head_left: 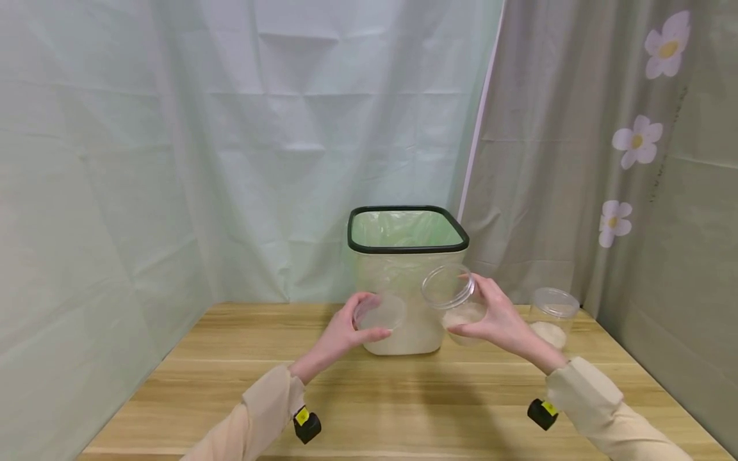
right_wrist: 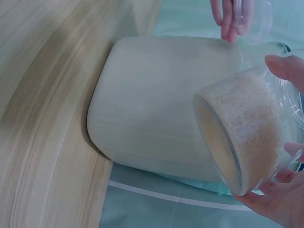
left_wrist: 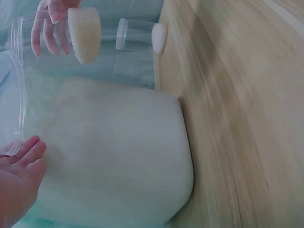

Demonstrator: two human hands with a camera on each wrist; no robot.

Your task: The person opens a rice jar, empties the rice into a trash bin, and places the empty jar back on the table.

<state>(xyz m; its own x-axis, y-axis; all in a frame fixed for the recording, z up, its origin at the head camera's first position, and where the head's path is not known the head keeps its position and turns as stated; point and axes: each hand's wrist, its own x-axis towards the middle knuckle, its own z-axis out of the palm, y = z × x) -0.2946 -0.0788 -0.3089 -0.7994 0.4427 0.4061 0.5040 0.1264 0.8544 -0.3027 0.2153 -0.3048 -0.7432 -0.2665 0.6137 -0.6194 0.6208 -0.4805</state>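
Observation:
My left hand (head_left: 341, 328) grips a round clear plastic lid (head_left: 385, 312) by its edge, thumb below and fingers above. In my right hand (head_left: 501, 320) is a clear plastic jar (right_wrist: 247, 128), uncapped and tilted with its mouth toward the left. Pale, grainy material (left_wrist: 85, 35) fills the lower part of this jar. Lid and jar are held apart, in front of a cream waste bin (head_left: 403, 339) with a dark rim. The left wrist view shows only part of the lid at its left edge.
A second clear jar (head_left: 555, 304), with its lid on and pale contents at the bottom, stands on the wooden table (head_left: 242, 378) at the right. A thin green-tinted bag (head_left: 398, 227) lines the bin. Curtains (head_left: 311, 153) hang behind and at both sides.

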